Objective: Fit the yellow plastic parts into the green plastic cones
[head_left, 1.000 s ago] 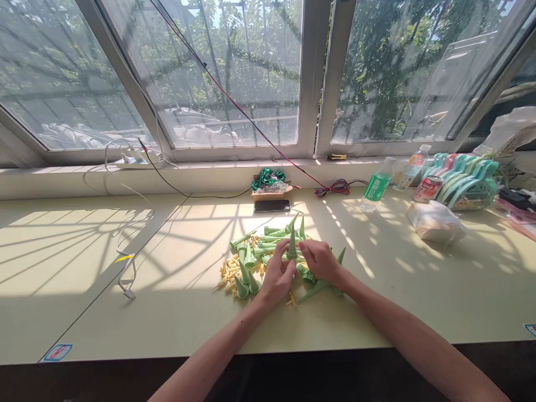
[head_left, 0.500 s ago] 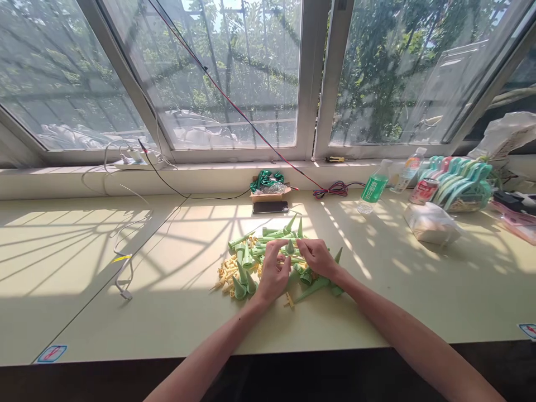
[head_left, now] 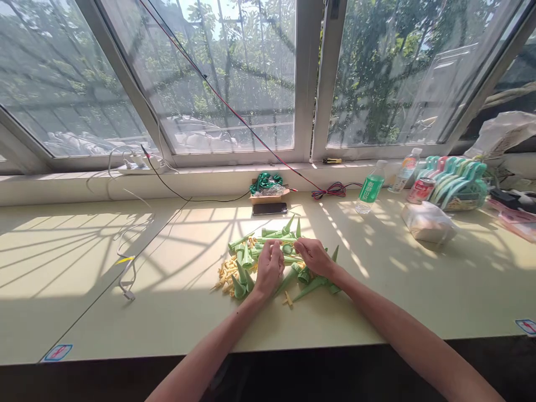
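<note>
Left hand (head_left: 269, 271): bending its fingers over a mixed heap of green and yellow plastic-looking parts (head_left: 247, 257); what its grip is closing on, if anything, I cannot tell.
Right hand (head_left: 314, 257): facing the left, fingertips drawn together; whether its grip is grasping anything, I cannot tell.
Round-ended green plastic-looking piece (head_left: 287, 249): showing in the gap between both hands; whether it is resting on the heap or being held, I cannot tell.
Pale yellow-green counter (head_left: 167, 329): bearing the heap, with small yellow pegs (head_left: 226, 273) and pointed green cones (head_left: 239, 289) lying at its left.
Near side: a branched yellow piece (head_left: 288, 300) is lying just beside a long pointed green piece (head_left: 310, 288).
Step between the hands: the person seems to be handling a small part by fingertip.
Next move: probably calling for steady, light pinching among loose cones.
</note>
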The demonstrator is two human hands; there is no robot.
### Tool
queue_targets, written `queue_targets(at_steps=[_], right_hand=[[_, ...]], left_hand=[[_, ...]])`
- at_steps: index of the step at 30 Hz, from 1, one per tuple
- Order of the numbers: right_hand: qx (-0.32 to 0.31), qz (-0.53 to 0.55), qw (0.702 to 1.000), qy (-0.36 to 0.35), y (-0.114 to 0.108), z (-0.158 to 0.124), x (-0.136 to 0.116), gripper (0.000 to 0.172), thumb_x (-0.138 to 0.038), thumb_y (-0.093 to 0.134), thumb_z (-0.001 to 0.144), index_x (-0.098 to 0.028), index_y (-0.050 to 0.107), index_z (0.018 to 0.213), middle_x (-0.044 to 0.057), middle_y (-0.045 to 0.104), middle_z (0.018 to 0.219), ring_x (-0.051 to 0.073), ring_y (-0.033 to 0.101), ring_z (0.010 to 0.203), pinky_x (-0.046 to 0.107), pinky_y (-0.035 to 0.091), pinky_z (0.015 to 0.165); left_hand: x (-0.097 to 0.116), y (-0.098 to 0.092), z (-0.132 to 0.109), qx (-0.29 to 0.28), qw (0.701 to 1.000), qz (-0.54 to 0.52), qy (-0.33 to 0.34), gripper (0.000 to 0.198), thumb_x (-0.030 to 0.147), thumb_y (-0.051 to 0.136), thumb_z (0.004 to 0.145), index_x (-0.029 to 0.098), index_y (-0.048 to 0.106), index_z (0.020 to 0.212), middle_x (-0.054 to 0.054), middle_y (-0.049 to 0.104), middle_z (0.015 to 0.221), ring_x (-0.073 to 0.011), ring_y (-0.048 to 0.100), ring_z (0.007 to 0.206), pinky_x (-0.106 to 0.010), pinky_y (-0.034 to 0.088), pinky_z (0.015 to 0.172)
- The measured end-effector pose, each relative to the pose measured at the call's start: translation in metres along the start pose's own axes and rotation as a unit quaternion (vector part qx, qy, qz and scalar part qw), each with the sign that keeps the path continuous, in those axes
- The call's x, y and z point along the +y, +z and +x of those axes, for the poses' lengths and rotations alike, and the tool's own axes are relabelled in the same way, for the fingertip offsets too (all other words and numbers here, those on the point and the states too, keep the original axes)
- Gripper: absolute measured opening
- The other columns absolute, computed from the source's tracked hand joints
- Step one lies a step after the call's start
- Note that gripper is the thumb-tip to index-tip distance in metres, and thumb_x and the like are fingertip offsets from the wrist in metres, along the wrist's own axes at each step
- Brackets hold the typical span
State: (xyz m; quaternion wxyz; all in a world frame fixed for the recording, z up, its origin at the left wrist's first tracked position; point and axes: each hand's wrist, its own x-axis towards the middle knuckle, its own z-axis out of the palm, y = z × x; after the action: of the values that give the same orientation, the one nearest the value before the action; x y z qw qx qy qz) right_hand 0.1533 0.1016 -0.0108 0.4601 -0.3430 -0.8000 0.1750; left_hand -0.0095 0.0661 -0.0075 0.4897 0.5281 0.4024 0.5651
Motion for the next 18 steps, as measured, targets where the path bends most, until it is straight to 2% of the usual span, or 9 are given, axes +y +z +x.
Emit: queue_targets(at_steps=[6, 10, 18], right_hand=[[0.0, -0.025, 0.999, -0.026, 0.0016, -0.0017, 0.0006, 0.045, -0.039, 0.032, 0.105, -0.019, 0.05, 0.069, 0.001, 0.055, 0.061, 0.012, 0.047, 0.053, 0.025, 0.036, 0.054], [-0.007, -0.021, 1.0, -0.014, 0.0016, -0.0014, 0.0022, 0.046, -0.041, 0.033, 0.105, -0.019, 0.05, 0.069, 0.0, 0.054, 0.06, 0.012, 0.047, 0.054, 0.025, 0.035, 0.055], [0.0, 0.007, 1.0, 0.01, 0.001, 0.0003, 0.0007, 0.043, -0.038, 0.033, 0.104, -0.02, 0.045, 0.066, -0.001, 0.048, 0.059, 0.013, 0.043, 0.053, 0.026, 0.033, 0.054]], left_hand=[[0.0031, -0.0015, -0.0026, -0.018, 1.0, 0.018, -0.018, 0.035, 0.053, 0.055, 0.091, 0.022, 0.052, 0.104, 0.006, 0.048, 0.055, -0.007, 0.037, 0.036, -0.018, 0.029, 0.034], [0.0042, -0.0021, -0.0024, -0.037, 0.999, 0.02, -0.015, 0.034, 0.05, 0.057, 0.091, 0.021, 0.051, 0.107, 0.004, 0.053, 0.062, -0.0053, 0.04, 0.037, -0.017, 0.031, 0.035], [0.0022, -0.0006, -0.0038, -0.046, 0.998, 0.033, 0.003, 0.04, 0.044, 0.067, 0.087, 0.023, 0.046, 0.114, 0.005, 0.053, 0.075, -0.0037, 0.044, 0.044, -0.015, 0.034, 0.036]])
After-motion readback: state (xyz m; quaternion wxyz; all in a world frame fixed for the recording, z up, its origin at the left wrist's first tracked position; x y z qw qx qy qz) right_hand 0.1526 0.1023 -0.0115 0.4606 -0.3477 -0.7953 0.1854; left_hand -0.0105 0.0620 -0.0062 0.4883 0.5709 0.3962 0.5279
